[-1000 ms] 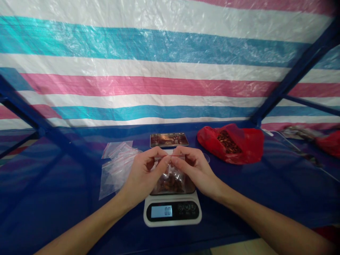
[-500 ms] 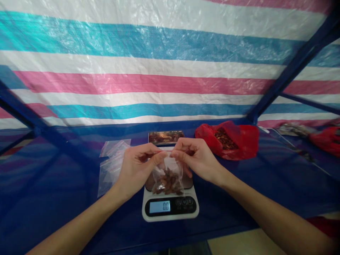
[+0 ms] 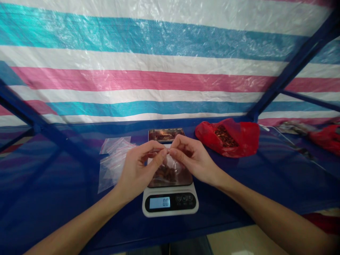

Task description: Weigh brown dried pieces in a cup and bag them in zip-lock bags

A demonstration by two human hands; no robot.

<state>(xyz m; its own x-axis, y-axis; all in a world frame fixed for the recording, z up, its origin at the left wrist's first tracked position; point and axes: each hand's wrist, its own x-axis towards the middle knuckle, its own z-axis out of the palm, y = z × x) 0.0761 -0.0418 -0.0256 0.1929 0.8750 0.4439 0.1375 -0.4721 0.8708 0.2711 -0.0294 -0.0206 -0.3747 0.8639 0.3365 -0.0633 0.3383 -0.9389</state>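
The bare left forearm [image 3: 87,216] is slanting in from the near left and the bare right forearm [image 3: 255,209] from the near right, while the left hand [image 3: 139,164] and right hand [image 3: 195,157] are facing each other centrally, fingers [image 3: 152,145] curling, thumbs [image 3: 157,162] pinching against them, tips nearly touching.

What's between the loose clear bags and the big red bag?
In the head view: the scale, the left hand and right hand pinching a part-filled bag over it, and a flat dark item behind.
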